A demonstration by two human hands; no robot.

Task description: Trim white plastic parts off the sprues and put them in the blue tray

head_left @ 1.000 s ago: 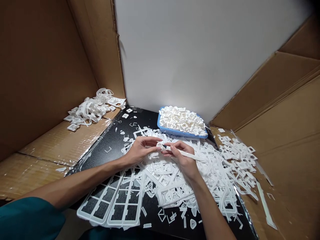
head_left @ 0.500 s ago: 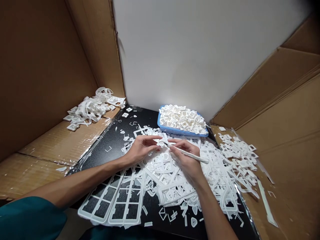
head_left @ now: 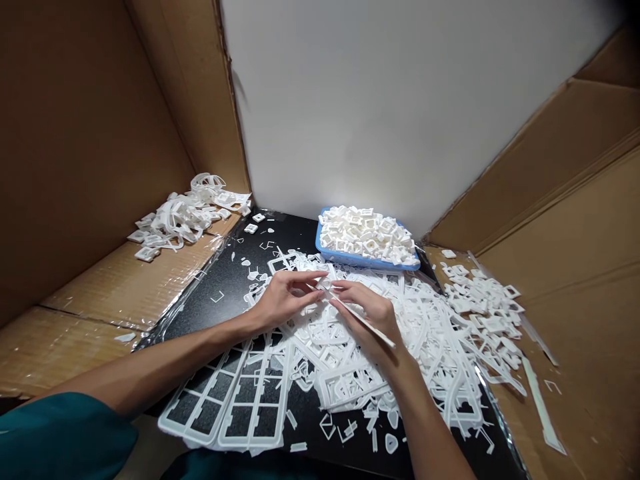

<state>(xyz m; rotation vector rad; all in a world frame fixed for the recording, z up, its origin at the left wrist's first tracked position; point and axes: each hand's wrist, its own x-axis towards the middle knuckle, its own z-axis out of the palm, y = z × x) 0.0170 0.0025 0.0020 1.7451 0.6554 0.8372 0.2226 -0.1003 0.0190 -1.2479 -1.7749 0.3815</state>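
Note:
Between the thumb and fingers of my left hand (head_left: 285,297) is a small white plastic piece (head_left: 324,284), pinched at its left side. My right hand (head_left: 373,317) is closed around a slim white pen-shaped craft knife (head_left: 370,323), whose handle slants down to the right across the palm. The knife's tip meets the small piece, and its blade is too small to see clearly. Right-hand fingertips are close to the piece's right edge. Both hands are above a heap of white plastic frames and offcuts (head_left: 345,333).
A blue basket (head_left: 367,260) heaped with small white square parts stands behind the hands. White grid frames (head_left: 253,407) lie front left. More white parts (head_left: 177,217) are piled on cardboard at left, others (head_left: 487,313) at right. Cardboard walls (head_left: 560,173) flank the black table (head_left: 210,307).
My right hand has turned, and the knife handle now slants more steeply downward. The small piece has tilted between the fingers. My left hand has barely moved. The view has shifted slightly.

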